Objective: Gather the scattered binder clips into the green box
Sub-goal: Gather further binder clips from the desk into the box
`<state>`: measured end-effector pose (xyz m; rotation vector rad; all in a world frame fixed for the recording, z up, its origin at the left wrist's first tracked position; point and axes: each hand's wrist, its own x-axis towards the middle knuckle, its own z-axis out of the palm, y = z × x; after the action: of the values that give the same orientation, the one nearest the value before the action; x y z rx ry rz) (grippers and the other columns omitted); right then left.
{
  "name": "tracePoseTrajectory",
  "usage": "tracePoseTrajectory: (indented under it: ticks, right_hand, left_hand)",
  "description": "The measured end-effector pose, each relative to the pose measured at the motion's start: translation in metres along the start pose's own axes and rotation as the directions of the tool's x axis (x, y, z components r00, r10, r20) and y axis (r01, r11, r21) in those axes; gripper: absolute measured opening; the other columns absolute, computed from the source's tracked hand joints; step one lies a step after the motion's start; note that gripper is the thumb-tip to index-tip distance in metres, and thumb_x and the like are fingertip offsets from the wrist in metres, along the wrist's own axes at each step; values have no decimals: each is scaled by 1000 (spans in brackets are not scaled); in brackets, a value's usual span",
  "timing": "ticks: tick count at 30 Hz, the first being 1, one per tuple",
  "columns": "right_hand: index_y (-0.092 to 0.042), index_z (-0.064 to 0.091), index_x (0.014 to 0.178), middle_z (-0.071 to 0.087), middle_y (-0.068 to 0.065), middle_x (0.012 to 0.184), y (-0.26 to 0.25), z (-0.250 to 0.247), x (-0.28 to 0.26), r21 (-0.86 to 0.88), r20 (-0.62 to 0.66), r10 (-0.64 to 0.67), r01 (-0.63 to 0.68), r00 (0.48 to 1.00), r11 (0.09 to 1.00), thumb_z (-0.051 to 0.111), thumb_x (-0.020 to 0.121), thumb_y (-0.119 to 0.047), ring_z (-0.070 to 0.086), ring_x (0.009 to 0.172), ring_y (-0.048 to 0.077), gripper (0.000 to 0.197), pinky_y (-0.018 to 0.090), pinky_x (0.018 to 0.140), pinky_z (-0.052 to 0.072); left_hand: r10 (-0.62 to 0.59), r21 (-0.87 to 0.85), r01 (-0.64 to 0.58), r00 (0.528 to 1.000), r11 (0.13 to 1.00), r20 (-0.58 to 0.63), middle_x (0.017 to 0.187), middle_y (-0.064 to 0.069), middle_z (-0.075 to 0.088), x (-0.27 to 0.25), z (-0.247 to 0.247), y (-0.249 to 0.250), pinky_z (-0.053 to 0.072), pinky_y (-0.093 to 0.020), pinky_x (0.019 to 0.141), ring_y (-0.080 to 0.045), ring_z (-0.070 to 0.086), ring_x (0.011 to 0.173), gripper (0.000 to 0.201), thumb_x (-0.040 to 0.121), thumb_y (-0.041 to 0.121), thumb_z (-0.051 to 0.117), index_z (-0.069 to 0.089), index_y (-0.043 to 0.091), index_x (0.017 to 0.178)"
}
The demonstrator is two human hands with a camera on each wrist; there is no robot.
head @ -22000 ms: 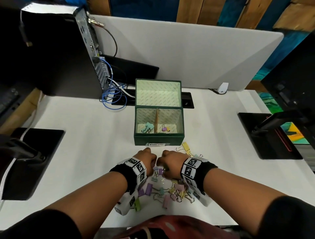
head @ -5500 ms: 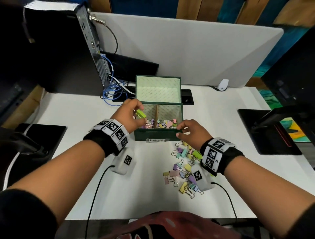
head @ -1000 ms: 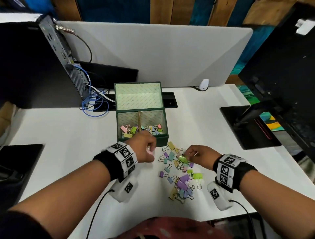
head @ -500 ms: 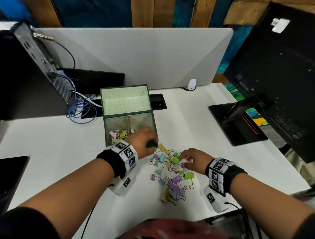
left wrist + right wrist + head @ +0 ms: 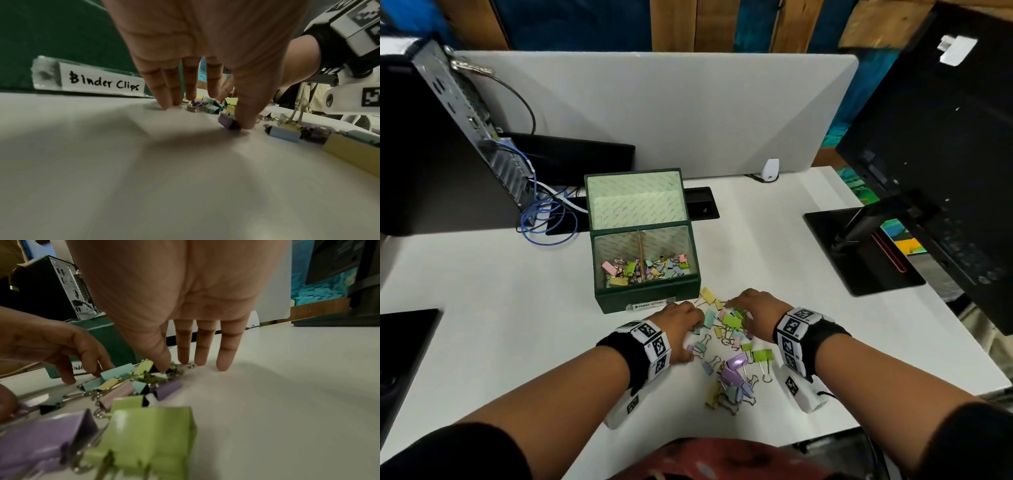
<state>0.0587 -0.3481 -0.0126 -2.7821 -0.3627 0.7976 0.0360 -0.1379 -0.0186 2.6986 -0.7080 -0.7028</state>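
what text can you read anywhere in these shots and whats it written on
"Binder Clips": handwritten on the white label taped to the front of the green box.
The same label in the head view is too small to read properly.
In the right wrist view only "inde" shows on it; the left hand hides the rest.
White sticker on the monitor back: too blurred to read.
Wristband squares: patterns, not words.

In the head view the left hand [image 5: 681, 329] covers the binder clips [image 5: 729, 346] at the pile's left edge; fingertip contact is unreadable there. The right hand [image 5: 753, 308] hides clips at the pile's far side. The box label [image 5: 650, 304] is too small to read. In the right wrist view the nearest green clip [image 5: 148, 439] is blurred, and the purple clip [image 5: 41, 438] beside it is cut off by the left edge.
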Motion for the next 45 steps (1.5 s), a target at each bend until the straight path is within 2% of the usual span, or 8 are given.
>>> tracePoseTrajectory:
  ticks: [3,13,22,30,33,37,39,45]
  right_hand:
    - [-29,48,133,45,5,138,1,1,3,-44,9,-22,22,1000,999,61,80,-3,47,123,27,60,36,102,42]
    - [-21,55,124,50,9,122,2,3,1,-40,-19,6,-7,1000,999,58,82,-4,55,110,29,45,35,91,48]
    - [-14,54,112,53,9,116,5,5,-6,-30,-5,97,-97,995,995,64,78,-8,55,103,27,37,30,79,45]
    - [-19,45,86,44,2,96,10,8,-7,38,-16,162,-162,987,986,67,75,-10,48,78,21,27,21,51,31]
    - [-19,46,85,41,1,96,12,9,-6,59,-27,174,-172,984,983,69,74,-9,49,78,21,27,19,50,30]
    - [-18,47,83,45,1,95,13,10,-5,62,-8,153,-153,988,986,67,74,-6,50,78,20,25,19,51,33]
    - [-19,47,83,46,1,94,14,10,-5,65,-13,148,-147,989,987,67,73,-5,50,79,20,26,18,52,32]
    - [-20,47,83,46,1,95,16,11,-7,92,-29,151,-148,988,985,69,72,-7,49,80,20,28,20,53,31]
  left_hand:
    - [6,46,-7,1000,999,19,124,-5,48,3,-1,-3,44,-34,95,-26,45,116,39,81,23,59,49,19,118]
    - [31,-23,-32,999,999,-5,133,3,42,4,1,0,44,-35,97,-23,45,117,58,75,27,70,41,28,125]
    - [3,-10,-3,1000,1000,1,122,-4,49,5,1,-1,45,-34,93,-24,49,111,39,81,10,58,50,20,118]
    - [-156,-232,136,985,963,-70,125,1,42,-1,-1,-7,42,-19,73,-6,47,79,51,79,12,67,44,22,124]
    - [-148,-251,131,988,959,-49,126,2,44,-1,-1,-9,41,-12,67,-3,48,75,58,80,12,67,43,24,132]
    - [-130,-176,126,991,976,-11,127,-1,45,1,0,-6,47,-23,90,-14,54,104,60,78,26,70,45,26,133]
    - [-127,-111,126,992,986,-1,125,-3,45,3,0,-4,43,-25,93,-18,53,110,57,76,32,71,50,25,128]
    - [-117,-43,117,993,992,3,114,-7,50,7,-3,1,47,-29,86,-19,50,92,31,79,21,67,57,14,107]
